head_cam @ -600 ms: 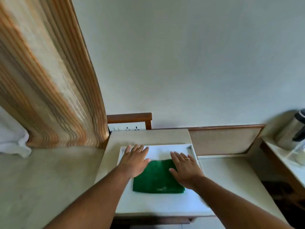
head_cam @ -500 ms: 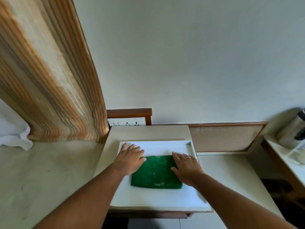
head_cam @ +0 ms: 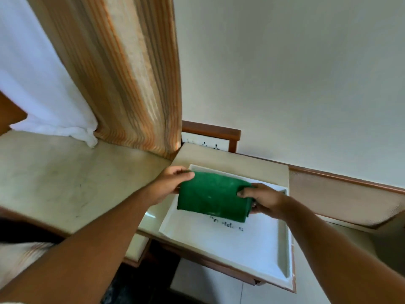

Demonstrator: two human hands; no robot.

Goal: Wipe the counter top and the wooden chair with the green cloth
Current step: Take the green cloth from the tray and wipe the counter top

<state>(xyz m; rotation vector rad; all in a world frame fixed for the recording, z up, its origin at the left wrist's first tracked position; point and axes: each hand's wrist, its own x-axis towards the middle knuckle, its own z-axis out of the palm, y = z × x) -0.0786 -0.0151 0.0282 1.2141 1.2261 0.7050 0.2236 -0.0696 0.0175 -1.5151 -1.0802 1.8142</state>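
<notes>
A folded green cloth [head_cam: 213, 199] is held up off the white tray [head_cam: 258, 242], which lies on a small beige table. My left hand [head_cam: 169, 185] pinches the cloth's upper left corner. My right hand [head_cam: 262, 199] grips its right edge, thumb on top. Both hands hold the cloth just above the tray's far half. The beige counter top [head_cam: 65, 183] stretches away to the left. A wooden chair back [head_cam: 210, 129] shows behind the table, against the wall.
A striped orange curtain [head_cam: 122, 73] hangs down to the counter on the left, with a white sheer curtain [head_cam: 43, 84] beside it. A wood-framed panel [head_cam: 341, 198] leans at the right. Small dark print shows on the tray under the cloth.
Both hands went from lying flat beside the cloth to gripping its edges, and the cloth has come up off the tray. The view swung to the left.
</notes>
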